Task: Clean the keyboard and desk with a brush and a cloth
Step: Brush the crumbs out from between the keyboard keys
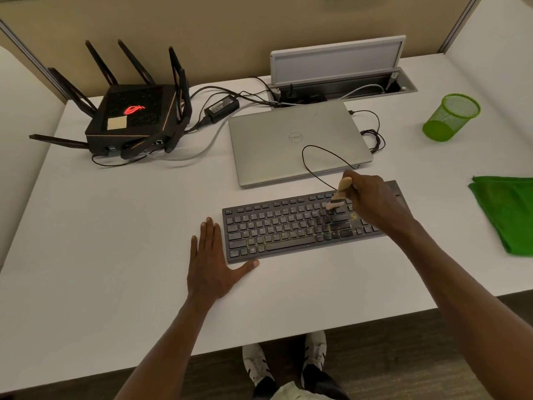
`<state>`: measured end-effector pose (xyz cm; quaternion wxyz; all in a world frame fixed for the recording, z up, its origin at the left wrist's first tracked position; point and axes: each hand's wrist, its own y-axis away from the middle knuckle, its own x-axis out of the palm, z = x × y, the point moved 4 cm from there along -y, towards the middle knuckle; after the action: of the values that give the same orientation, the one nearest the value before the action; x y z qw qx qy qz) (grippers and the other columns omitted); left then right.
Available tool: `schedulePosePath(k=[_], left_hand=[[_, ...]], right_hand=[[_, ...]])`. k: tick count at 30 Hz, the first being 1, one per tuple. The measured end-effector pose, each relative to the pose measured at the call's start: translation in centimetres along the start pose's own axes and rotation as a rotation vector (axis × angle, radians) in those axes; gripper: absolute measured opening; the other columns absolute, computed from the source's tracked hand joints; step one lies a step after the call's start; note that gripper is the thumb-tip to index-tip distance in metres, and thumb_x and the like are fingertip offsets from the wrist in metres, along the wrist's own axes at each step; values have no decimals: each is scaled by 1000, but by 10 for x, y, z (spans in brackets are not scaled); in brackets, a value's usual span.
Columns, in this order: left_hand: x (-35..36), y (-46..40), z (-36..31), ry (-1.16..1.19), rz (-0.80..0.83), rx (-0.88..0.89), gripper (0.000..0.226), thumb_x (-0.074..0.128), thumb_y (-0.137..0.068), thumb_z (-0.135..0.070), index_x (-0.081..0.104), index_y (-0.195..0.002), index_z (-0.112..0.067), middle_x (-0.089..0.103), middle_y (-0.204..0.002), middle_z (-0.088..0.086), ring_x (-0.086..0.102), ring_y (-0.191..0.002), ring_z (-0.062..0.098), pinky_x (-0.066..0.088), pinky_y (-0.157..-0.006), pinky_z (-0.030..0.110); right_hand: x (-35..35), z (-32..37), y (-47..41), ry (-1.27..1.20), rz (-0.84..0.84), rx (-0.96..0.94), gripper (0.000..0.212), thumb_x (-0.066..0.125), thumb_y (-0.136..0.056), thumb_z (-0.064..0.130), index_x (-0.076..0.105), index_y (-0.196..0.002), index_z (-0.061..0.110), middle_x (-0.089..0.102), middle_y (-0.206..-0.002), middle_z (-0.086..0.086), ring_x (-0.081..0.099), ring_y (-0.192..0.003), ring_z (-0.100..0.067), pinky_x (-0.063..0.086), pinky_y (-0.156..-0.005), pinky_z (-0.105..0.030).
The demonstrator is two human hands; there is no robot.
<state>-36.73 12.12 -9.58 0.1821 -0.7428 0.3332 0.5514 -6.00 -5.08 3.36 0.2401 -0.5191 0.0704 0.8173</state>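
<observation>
A black keyboard (288,226) lies on the white desk (121,226), with yellowish specks among its right-hand keys. My right hand (375,200) grips a small wooden-handled brush (341,190), whose bristles touch the keys near the keyboard's upper right. My left hand (212,255) rests flat on the desk against the keyboard's left end, thumb along its front corner. A folded green cloth (510,215) lies at the desk's right edge, apart from both hands.
A closed silver laptop (297,142) sits just behind the keyboard, a thin black cable looping over it. A black router (135,116) with antennas stands back left, beside a power adapter (222,106). A green mesh cup (451,116) lies tipped at back right. An open cable hatch (340,82) is behind.
</observation>
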Motion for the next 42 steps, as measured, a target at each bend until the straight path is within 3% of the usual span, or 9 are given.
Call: schedulePosePath(k=[9, 16, 21, 24, 28, 32, 36, 40, 42], left_hand=[[1, 0, 1, -7, -1, 0, 138, 28, -68, -104, 5, -163, -7, -10, -170, 5, -12, -157, 16, -2, -128, 42], [1, 1, 0, 0, -2, 5, 139, 26, -67, -105, 5, -163, -7, -8, -171, 6, -11, -157, 17, -1, -128, 42], [1, 0, 1, 6, -8, 5, 138, 27, -67, -104, 6, -163, -8, -8, -170, 5, -10, -157, 17, 0, -128, 43], [1, 0, 1, 1, -6, 1, 138, 27, -67, -105, 6, -163, -8, -9, -170, 5, -11, -157, 17, 0, -128, 43], [2, 0, 1, -2, 5, 2, 139, 25, -67, -105, 4, -163, -8, -10, -170, 5, -12, -157, 17, -1, -128, 42], [1, 1, 1, -4, -4, 7, 138, 25, -67, -105, 5, -163, -8, -8, -170, 6, -11, -157, 17, -1, -128, 42], [2, 0, 1, 0, 3, 3, 138, 25, -67, -105, 4, -163, -8, -9, -170, 6, -11, -157, 18, -1, -128, 42], [2, 0, 1, 7, 1, 4, 137, 29, -68, -104, 4, -163, -8, -10, -170, 5, -12, -157, 16, -2, -127, 41], [1, 0, 1, 3, 0, 0, 138, 28, -67, -104, 4, -163, -8, -10, -170, 5, -12, -157, 16, -2, -127, 41]], right_hand=[[-12, 0, -1, 75, -51, 73, 10, 58, -89, -4, 59, -92, 6, 54, -66, 1, 51, -56, -26, 26, -48, -22], [-11, -13, 4, 95, -59, 92, 15, 57, -86, -9, 59, -97, 2, 65, -71, -11, 48, -54, -22, 27, -48, -17], [-5, -8, 8, 52, -87, 59, 14, 56, -88, -7, 58, -88, 7, 60, -65, 2, 44, -47, -4, 30, -45, -17], [-1, -16, 17, 32, -50, 99, 18, 53, -88, -7, 54, -85, 11, 60, -64, -4, 55, -51, -18, 35, -46, -22], [-10, -17, 20, -20, -90, 145, 15, 54, -88, -6, 56, -83, 9, 65, -68, -5, 54, -53, -2, 34, -47, -14], [-11, -5, 14, -90, -144, 147, 11, 56, -90, -1, 58, -87, 9, 66, -71, -3, 59, -56, -12, 47, -51, -29], [-4, -8, 23, -97, -143, 182, 15, 57, -90, -3, 58, -82, 9, 58, -62, 7, 58, -54, -1, 36, -46, -9], [-11, -23, 31, -82, -166, 304, 15, 54, -89, -2, 58, -84, 11, 60, -66, 2, 52, -53, -6, 35, -46, -16], [-13, -24, 31, -118, -229, 342, 17, 53, -87, -1, 58, -83, 15, 65, -69, 0, 57, -55, -11, 44, -49, -29]])
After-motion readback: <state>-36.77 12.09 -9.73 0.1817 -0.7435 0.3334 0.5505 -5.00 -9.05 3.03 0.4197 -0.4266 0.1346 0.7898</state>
